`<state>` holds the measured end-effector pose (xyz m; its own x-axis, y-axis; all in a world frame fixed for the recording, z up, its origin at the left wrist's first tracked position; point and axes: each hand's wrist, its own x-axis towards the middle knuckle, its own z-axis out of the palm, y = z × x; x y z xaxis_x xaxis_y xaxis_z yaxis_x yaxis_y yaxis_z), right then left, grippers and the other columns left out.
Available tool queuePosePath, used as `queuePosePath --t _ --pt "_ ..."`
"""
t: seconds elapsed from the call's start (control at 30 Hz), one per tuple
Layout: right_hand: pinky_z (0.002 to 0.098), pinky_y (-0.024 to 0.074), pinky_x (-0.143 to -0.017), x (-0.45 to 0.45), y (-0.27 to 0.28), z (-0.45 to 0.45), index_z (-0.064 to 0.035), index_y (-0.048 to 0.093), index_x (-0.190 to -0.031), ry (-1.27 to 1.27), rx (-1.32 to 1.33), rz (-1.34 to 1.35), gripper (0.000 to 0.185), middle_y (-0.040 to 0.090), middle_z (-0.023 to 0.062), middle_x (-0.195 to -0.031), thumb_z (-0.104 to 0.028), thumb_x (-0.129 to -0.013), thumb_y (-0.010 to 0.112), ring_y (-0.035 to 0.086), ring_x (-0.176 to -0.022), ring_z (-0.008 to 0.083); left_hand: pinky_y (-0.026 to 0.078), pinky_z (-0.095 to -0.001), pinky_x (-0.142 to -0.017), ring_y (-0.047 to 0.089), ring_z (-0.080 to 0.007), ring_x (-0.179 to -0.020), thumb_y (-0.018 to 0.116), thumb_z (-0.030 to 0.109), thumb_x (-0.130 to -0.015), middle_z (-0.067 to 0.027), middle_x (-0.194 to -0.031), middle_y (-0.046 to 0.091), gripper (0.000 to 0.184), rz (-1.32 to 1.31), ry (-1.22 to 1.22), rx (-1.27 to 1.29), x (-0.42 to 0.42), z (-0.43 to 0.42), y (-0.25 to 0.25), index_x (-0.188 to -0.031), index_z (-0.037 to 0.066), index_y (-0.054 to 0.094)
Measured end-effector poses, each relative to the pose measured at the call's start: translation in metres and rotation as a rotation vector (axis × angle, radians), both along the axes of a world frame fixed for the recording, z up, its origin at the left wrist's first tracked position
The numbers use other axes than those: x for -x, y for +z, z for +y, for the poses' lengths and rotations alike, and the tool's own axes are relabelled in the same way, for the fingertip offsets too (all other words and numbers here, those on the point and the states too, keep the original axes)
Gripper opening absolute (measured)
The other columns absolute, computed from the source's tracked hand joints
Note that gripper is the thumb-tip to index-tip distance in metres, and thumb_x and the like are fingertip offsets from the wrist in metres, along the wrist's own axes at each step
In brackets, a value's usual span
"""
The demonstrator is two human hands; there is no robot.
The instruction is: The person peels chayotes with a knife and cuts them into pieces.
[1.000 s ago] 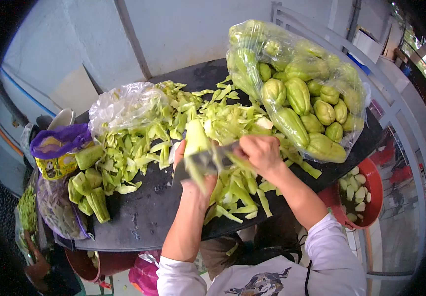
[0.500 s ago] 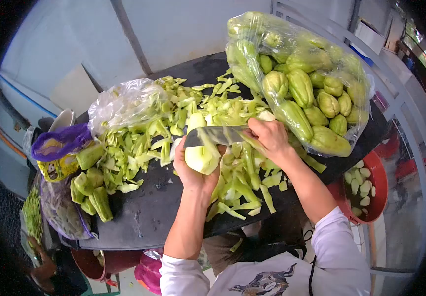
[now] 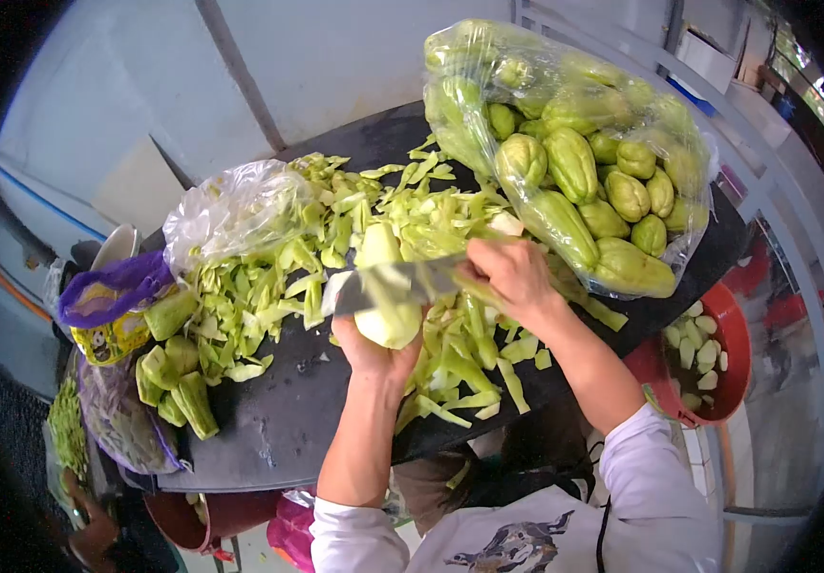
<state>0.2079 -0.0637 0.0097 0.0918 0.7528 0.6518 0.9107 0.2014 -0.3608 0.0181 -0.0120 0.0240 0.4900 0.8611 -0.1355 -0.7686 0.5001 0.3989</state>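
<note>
My left hand [image 3: 374,355] is wrapped round a pale, peeled chayote [image 3: 391,323], held upright above the table. In my right hand [image 3: 515,277] is a broad-bladed knife [image 3: 354,292], its handle hidden by my fingers. The blurred blade lies across the front of the chayote, with a strip of peel on it. Green peelings [image 3: 469,368] lie heaped under and behind both hands. To the right, beyond my right hand, stands a clear plastic bag [image 3: 565,143] full of unpeeled chayotes [image 3: 571,164].
Dark table [image 3: 268,420] beneath everything. At left are several chayote pieces [image 3: 194,401], a purple net bag [image 3: 125,411] and a crumpled clear bag [image 3: 235,215]. A red bucket [image 3: 741,368] with pale pieces in liquid stands at right; another reddish bucket [image 3: 225,516] is below the front edge.
The knife has swept left and slightly down across the chayote, and my right hand has moved a little left with it. My left hand still grips the chayote.
</note>
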Motion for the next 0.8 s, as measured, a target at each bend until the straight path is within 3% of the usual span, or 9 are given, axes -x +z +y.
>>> queuePosePath --t 0.07,0.13,0.2,0.23,0.37,0.47,0.57,0.67,0.8 --pt "0.0391 0.0474 -0.045 0.01 -0.001 -0.002 -0.0093 0.054 -0.077 0.135 -0.104 -0.064 0.027 0.06 0.0082 -0.06 -0.029 -0.086 0.069 0.061 -0.048 0.0263 0.051 -0.0448 -0.09 0.061 -0.0237 -0.104 0.053 0.044 -0.09 -0.0068 -0.112 0.065 0.044 -0.015 -0.111 -0.022 0.005 0.017 -0.013 -0.118 0.011 0.06" --pt "0.0374 0.0472 -0.044 0.012 -0.001 -0.002 -0.0094 0.055 -0.076 0.117 -0.103 -0.131 0.026 0.06 0.0075 -0.06 -0.029 -0.085 0.07 0.059 -0.047 0.0244 0.051 -0.046 -0.089 0.061 -0.0231 -0.105 0.054 0.045 -0.089 -0.0082 -0.113 0.064 0.045 0.025 -0.13 -0.084 0.007 0.016 -0.016 -0.119 0.011 0.059" --pt "0.035 0.0472 -0.044 0.01 0.0 0.002 -0.0096 0.055 -0.077 0.066 -0.063 -0.061 0.024 0.059 0.0081 -0.059 -0.028 -0.084 0.07 0.06 -0.048 0.0239 0.052 -0.0377 -0.082 0.065 -0.0271 -0.087 0.049 0.041 -0.092 -0.0097 -0.099 0.067 0.043 -0.014 0.017 0.063 0.0 0.008 -0.003 -0.115 0.006 0.059" --pt "0.0402 0.0463 -0.05 0.003 -0.003 0.007 -0.0067 0.054 -0.074 -0.012 0.096 0.054 0.024 0.061 0.0107 -0.062 -0.023 -0.084 0.069 0.061 -0.053 0.0314 0.052 -0.0392 -0.078 0.064 -0.0286 -0.083 0.05 0.039 -0.092 -0.0126 -0.095 0.067 0.041 -0.068 -0.024 -0.012 -0.002 0.001 0.01 -0.109 0.004 0.061" --pt "0.0471 0.0473 -0.055 -0.016 -0.013 0.012 -0.0052 0.055 -0.081 -0.153 0.163 -0.029 0.024 0.064 0.0153 -0.067 -0.026 -0.087 0.064 0.063 -0.061 0.0383 0.05 -0.0381 -0.078 0.056 -0.0298 -0.089 0.051 0.035 -0.092 -0.0159 -0.096 0.063 0.038 -0.131 -0.135 -0.087 0.004 0.014 -0.004 -0.105 0.0 0.06" --pt "0.0491 0.0478 -0.059 -0.019 -0.016 0.012 -0.0053 0.055 -0.084 -0.255 0.224 -0.031 0.019 0.064 0.0165 -0.068 -0.021 -0.084 0.066 0.063 -0.066 0.0405 0.05 -0.0358 -0.077 0.055 -0.0273 -0.088 0.049 0.034 -0.092 -0.0165 -0.096 0.06 0.042 -0.126 -0.108 -0.047 0.003 0.011 0.001 -0.114 -0.002 0.057" --pt "0.05 0.0485 -0.063 -0.029 -0.01 0.007 -0.005 0.054 -0.088 -0.296 0.282 0.003 0.019 0.065 0.0182 -0.071 -0.015 -0.079 0.068 0.063 -0.07 0.0424 0.049 -0.0315 -0.076 0.052 -0.0225 -0.085 0.046 0.031 -0.093 -0.0153 -0.099 0.053 0.054 -0.186 -0.16 -0.08 0.001 0.005 0.009 -0.133 -0.005 0.046" --pt "0.0501 0.0486 -0.065 -0.026 -0.01 0.004 -0.0045 0.054 -0.089 -0.29 0.231 0.033 0.022 0.064 0.0191 -0.073 -0.011 -0.075 0.069 0.063 -0.073 0.0429 0.049 -0.038 -0.08 0.058 -0.0288 -0.09 0.044 0.032 -0.094 -0.0186 -0.102 0.061 0.047 -0.245 -0.183 -0.026 0.003 0.016 0.0 -0.124 -0.002 0.055" --pt "0.0499 0.0484 -0.065 -0.023 -0.01 0.004 -0.0045 0.053 -0.088 -0.312 0.286 0.045 0.021 0.064 0.0189 -0.074 -0.011 -0.075 0.069 0.063 -0.074 0.0428 0.05 -0.0385 -0.083 0.059 -0.0295 -0.093 0.036 0.03 -0.099 -0.021 -0.108 0.061 0.044 -0.185 -0.112 -0.002 0.004 0.019 0.001 -0.122 -0.002 0.055"
